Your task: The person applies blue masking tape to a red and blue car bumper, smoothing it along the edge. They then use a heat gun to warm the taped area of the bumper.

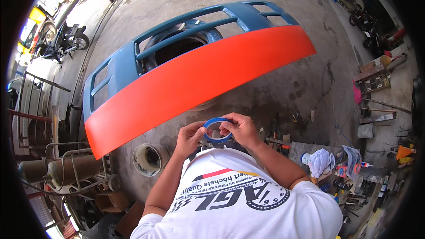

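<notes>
A roll of blue tape is held up close to my chest, between both hands. My left hand grips its left side, thumb on the rim. On the other side my right hand pinches the upper right of the ring, fingers partly inside it. Whether a tape end is lifted cannot be made out. Beyond my hands lies a long vehicle bumper, its near face a smooth red-orange panel and its far part a blue frame with rectangular openings. A tyre shows beneath the frame.
A white bucket stands on the concrete floor at left, near gas cylinders on a wheeled cart. At right, a low bench carries a white cloth and assorted tools. A motorcycle is parked far left.
</notes>
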{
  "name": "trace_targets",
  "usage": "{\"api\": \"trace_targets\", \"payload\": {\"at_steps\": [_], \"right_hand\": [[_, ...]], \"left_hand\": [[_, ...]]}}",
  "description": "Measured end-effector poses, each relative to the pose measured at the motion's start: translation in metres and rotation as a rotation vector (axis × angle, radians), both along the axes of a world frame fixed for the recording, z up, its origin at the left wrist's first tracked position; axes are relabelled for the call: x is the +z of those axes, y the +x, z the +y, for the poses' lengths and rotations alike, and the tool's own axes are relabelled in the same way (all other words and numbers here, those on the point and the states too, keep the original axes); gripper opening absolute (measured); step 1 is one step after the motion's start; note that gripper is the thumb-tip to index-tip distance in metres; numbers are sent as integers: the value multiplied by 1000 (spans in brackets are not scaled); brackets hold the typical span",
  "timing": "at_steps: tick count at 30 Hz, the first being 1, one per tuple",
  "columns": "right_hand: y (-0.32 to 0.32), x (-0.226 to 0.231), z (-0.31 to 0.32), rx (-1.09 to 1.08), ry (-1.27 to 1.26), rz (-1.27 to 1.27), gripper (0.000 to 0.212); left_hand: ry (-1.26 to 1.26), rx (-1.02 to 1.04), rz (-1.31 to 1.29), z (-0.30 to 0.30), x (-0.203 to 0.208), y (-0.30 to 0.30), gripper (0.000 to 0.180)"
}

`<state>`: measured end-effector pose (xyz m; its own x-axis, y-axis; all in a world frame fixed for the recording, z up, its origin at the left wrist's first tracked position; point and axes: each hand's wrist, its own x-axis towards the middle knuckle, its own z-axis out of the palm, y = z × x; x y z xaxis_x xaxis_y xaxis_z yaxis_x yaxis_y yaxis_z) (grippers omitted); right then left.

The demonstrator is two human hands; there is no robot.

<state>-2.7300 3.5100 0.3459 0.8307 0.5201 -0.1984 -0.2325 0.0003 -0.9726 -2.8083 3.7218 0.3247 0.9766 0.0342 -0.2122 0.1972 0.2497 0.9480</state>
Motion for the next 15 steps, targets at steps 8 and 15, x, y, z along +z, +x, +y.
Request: {"api": "trace_targets", "payload": {"at_steps": [8, 15], "right_hand": [[44, 45, 10, 43, 27, -189, 17], [46, 103, 48, 82, -280, -718, 16]], "left_hand": [[346, -74, -277, 32, 34, 43, 17], [755, -59, -738, 62, 90, 70, 17]]}}
